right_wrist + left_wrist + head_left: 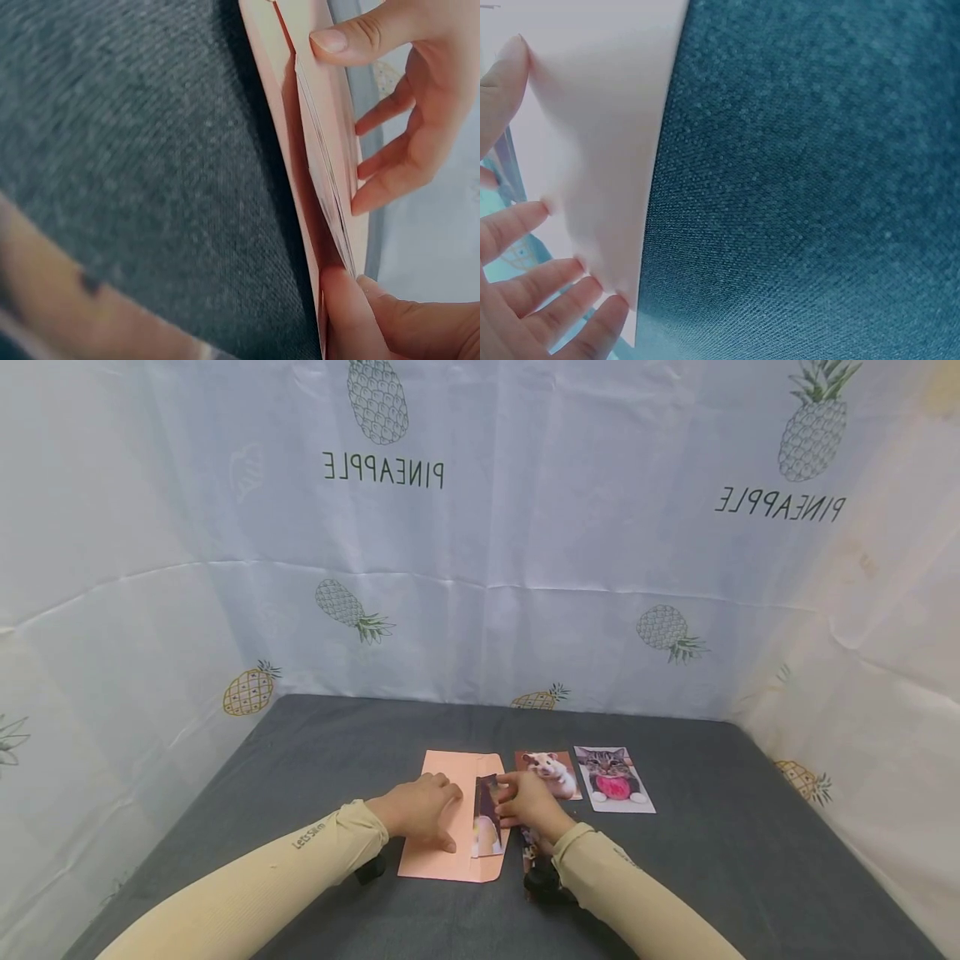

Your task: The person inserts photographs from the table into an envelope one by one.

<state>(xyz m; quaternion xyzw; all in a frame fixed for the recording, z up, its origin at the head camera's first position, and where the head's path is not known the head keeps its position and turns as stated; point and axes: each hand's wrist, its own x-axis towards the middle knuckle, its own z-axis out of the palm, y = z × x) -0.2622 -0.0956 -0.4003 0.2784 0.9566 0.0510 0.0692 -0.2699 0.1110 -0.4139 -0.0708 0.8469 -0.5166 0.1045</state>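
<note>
A pale orange envelope (pixel 450 762) lies on the dark cloth, its flap side towards the right. My left hand (pixel 422 810) rests on it with fingers spread, the fingertips touching the paper in the left wrist view. Partly inside the envelope's mouth is a thin stack of photo cards (pixel 324 161); the top card (pixel 487 839) shows a dark picture with a pale rounded shape. My right hand (pixel 534 806) pinches the cards' edge between thumb and finger. How deep the cards sit inside is hidden.
To the right lie a hamster photo card (pixel 551 768) and a cat photo card (pixel 611 781). Another picture card (pixel 529 853) is mostly covered by my right wrist. Dark cloth (pixel 337 735) covers the table, and a pineapple-print curtain (pixel 480 635) hangs behind and at both sides.
</note>
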